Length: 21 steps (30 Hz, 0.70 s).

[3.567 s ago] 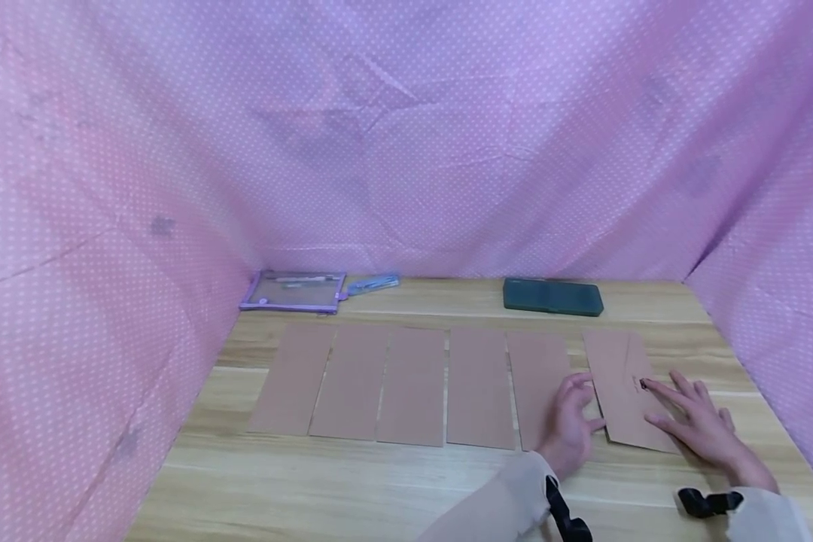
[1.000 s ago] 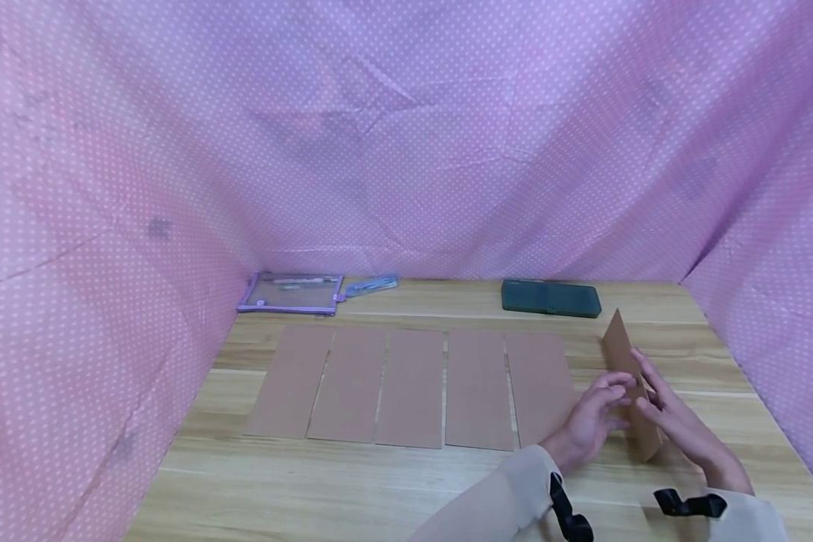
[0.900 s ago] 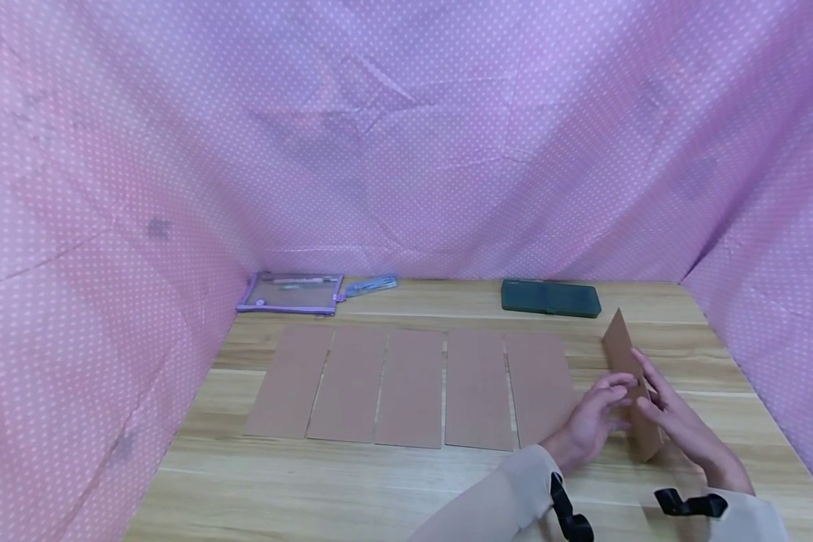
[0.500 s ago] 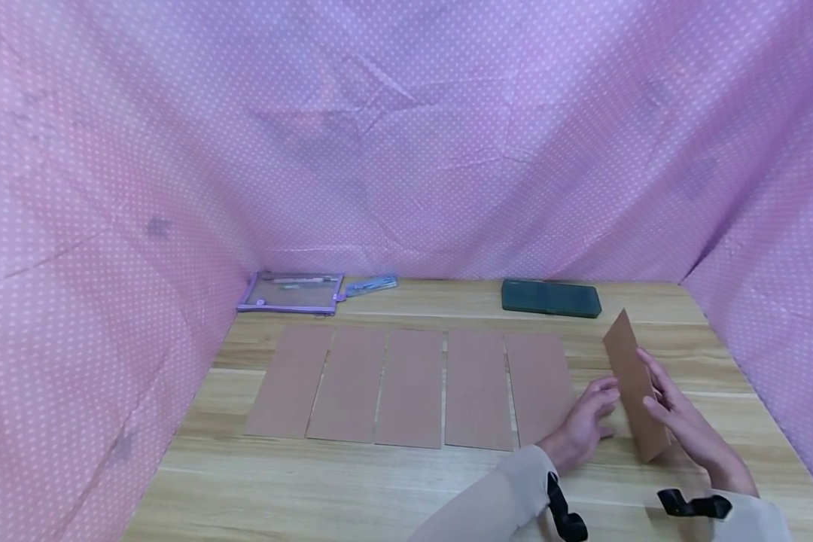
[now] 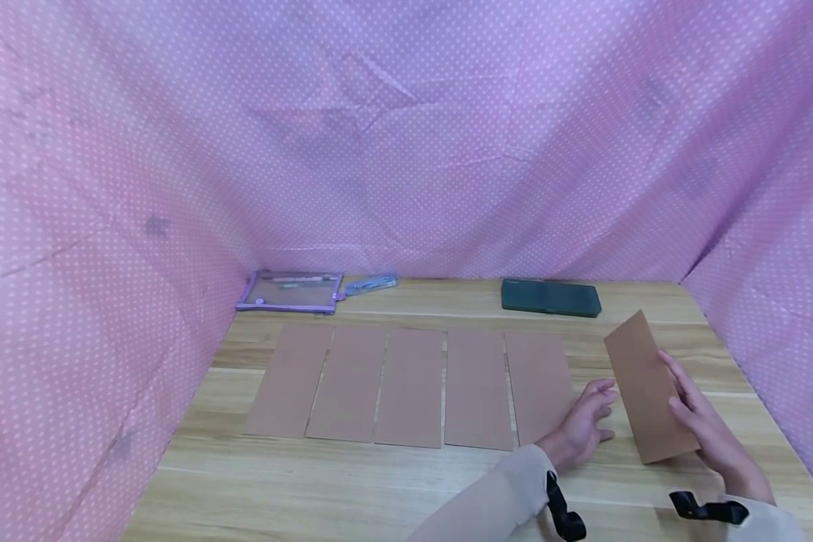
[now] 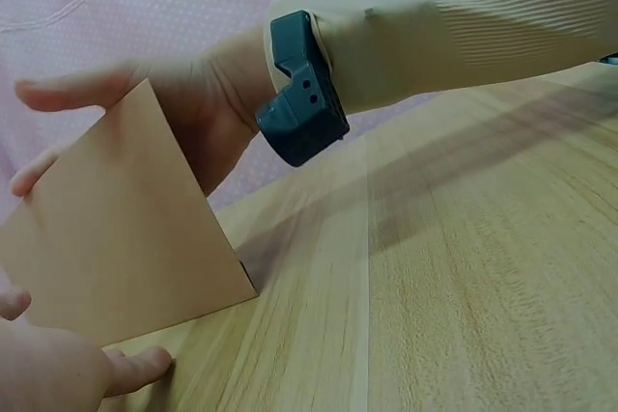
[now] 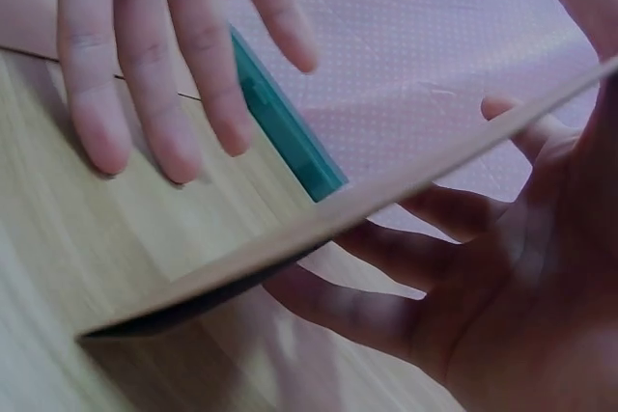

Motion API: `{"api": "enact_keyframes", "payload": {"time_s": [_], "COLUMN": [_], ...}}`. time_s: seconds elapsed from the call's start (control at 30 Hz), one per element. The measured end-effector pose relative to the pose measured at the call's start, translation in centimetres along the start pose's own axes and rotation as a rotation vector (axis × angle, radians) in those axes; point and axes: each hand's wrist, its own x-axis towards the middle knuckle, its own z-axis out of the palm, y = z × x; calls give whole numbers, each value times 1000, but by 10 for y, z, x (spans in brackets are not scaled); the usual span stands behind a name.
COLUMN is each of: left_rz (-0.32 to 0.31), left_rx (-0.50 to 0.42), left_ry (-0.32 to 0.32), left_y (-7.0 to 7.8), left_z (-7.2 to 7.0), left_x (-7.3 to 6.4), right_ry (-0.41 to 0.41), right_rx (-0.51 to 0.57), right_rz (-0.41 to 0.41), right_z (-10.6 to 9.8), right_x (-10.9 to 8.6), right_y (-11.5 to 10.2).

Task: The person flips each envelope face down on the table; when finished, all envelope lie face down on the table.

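Note:
My right hand [image 5: 711,433] holds a brown kraft card [image 5: 650,391] by its right side, thumb on the near face and fingers behind. The card leans up from the table, its plain face turned left. In the right wrist view its other face is dark and mostly hidden, with the fingers of the right hand [image 7: 502,277] spread behind it. My left hand [image 5: 579,429] is just left of the card, fingers loosely bent and apart from it. The left wrist view shows the card [image 6: 126,229] with a lower corner at the wooden tabletop.
Several similar brown cards lie flat in a row, such as the middle one [image 5: 409,388]. Behind them are a purple-edged mesh pouch [image 5: 291,305], a blue item [image 5: 371,284] and a dark green case [image 5: 551,298]. Pink dotted cloth [image 5: 406,150] surrounds the table [image 5: 352,489].
The card lay flat with a printed mark uppermost, then was raised on edge between both hands. Now it leans further right in my right hand, and my left hand has drawn back leftward.

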Motion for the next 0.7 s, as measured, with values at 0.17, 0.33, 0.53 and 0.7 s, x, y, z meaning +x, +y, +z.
{"api": "enact_keyframes", "payload": {"time_s": [0.17,0.33,0.53,0.7], "left_rz": [-4,-3,-2,12], "left_rx": [-10,-11,-17,0], "left_ry": [-4,-16,-23,-6], "left_y": [-2,-3,-4,-6], "left_z": [-3,-5,-6,-7], "left_x": [2,3,3,4], "right_ry": [-14,28,83,91], "right_rx": [100,-45,-335,-265], "right_rz": [-40,3,187,288], "right_z": [-8,-10,-13,-17], "right_x": [-3,-5,-5,-6], "right_y": [1,2,3,3]}}
